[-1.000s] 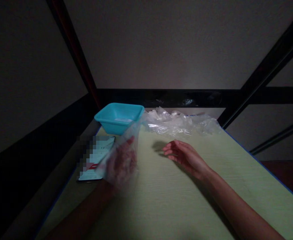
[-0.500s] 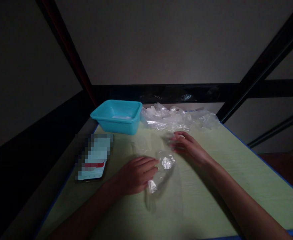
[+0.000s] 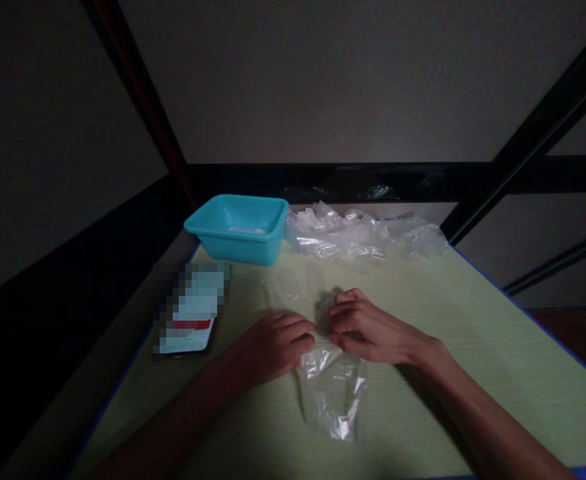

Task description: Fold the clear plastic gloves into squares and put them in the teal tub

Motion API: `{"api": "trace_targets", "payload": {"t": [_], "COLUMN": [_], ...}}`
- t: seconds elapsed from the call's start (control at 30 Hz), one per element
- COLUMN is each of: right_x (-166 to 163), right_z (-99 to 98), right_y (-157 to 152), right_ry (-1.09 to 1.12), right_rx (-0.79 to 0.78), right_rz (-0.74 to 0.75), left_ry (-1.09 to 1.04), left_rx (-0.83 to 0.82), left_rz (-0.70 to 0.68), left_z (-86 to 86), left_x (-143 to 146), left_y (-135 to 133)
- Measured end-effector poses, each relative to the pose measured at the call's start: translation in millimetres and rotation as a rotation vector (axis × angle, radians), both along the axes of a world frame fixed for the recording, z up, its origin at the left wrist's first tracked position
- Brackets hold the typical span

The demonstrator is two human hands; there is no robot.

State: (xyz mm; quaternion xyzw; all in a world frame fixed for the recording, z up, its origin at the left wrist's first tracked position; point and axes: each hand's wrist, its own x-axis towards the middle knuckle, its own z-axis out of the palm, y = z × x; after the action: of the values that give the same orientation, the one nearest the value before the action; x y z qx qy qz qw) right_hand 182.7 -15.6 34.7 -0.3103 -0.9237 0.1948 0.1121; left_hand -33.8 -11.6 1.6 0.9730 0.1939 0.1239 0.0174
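Note:
A clear, crinkled plastic bag lies on the table below and between my hands. My left hand is closed at the bag's upper left edge, fingers bent together. On the other side, my right hand pinches the upper right part of the bag, its fingers curled. Part of the thin film spreads above my left hand, faint against the tabletop. Exactly where the fingertips grip the film is hard to see.
A turquoise plastic basin stands at the back left, something pale inside it. Beside it lies a heap of clear plastic bags. A phone with a lit screen rests near the left edge of the pale green table. Walls stand behind.
My right hand has come down and inward from beyond the bag, and its fingers have closed on the film. The bag's lower part now spreads nearer to me. My left hand has barely moved.

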Motion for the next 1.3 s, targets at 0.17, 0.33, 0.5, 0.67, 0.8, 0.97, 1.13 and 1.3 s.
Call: {"api": "trace_targets", "payload": {"t": [0.17,0.33,0.5,0.67,0.8,0.97,1.13,1.3], "right_x": [34,68,61,20,-12,-14,39,79], "right_z": [8.8,7.9,7.4,14.7,10.0,0.7,-7.5,-2.6], "right_y": [3,9,10,-7,-20,-17,-6,1], "right_ry": [-0.226,-0.233,0.001,0.372,0.042,-0.222,-0.232,-0.135], "right_rx": [0.195,0.339,0.461,0.187,0.121,0.204,0.075,-0.054], "right_rz": [-0.279,-0.516,-0.593,-0.271,0.048,-0.068,-0.375,-0.462], "left_ry": [-0.028,-0.096,-0.224,-0.312,-0.214,-0.127,-0.098,-0.097], "left_rx": [-0.007,-0.134,-0.397,-0.485,-0.411,-0.386,-0.358,-0.311], "left_rz": [-0.006,-0.019,-0.021,-0.028,0.061,0.134,0.117,0.094], "left_z": [-0.7,2.4,9.6,12.0,6.8,1.2,0.0,1.0], "left_x": [-1,-6,-15,-13,-1,5,3,1], "left_y": [0,0,2,1,-4,-6,-3,-4]}}
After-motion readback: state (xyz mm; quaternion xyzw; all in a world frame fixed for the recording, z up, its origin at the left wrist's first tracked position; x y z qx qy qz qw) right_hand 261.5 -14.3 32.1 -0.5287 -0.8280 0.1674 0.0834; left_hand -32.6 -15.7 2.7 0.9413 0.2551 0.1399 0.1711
